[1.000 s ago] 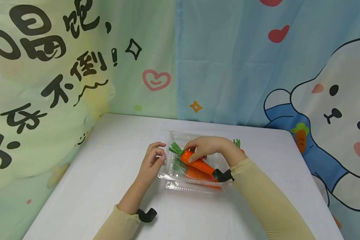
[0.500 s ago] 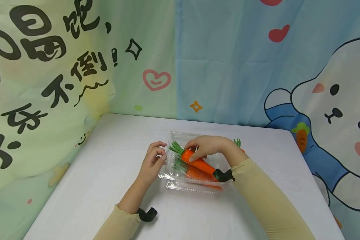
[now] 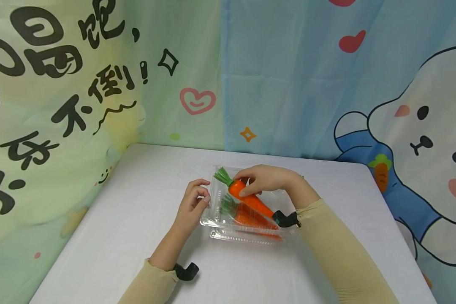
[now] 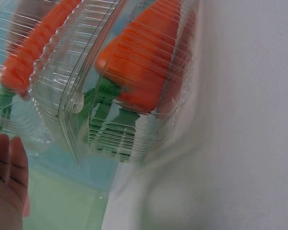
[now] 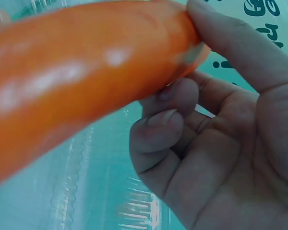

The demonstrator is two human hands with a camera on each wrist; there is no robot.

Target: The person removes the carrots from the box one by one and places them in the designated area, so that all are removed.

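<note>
My right hand [image 3: 266, 179] pinches a toy carrot [image 3: 252, 202] with a green leafy top, thumb on one side and fingers on the other. It is held at a slant over a clear plastic box [image 3: 233, 236], leaves toward the back left. The right wrist view shows the thumb and fingertips at the thick end of its smooth orange body. More carrots [image 4: 139, 57] lie inside the box, visible through its ribbed wall in the left wrist view. My left hand [image 3: 190, 211] stays by the box's left rim, fingers loosely bent around nothing.
A small green tip [image 3: 302, 176] shows behind my right forearm, the rest hidden. The white table [image 3: 144, 181] runs back to a printed curtain [image 3: 273, 84]. A black wrist camera [image 3: 187, 271] sits at my left cuff.
My right hand has moved slightly back, carrying the carrot away from the box's front, and more of the carrots below now shows. The left hand and the box have stayed in place.
</note>
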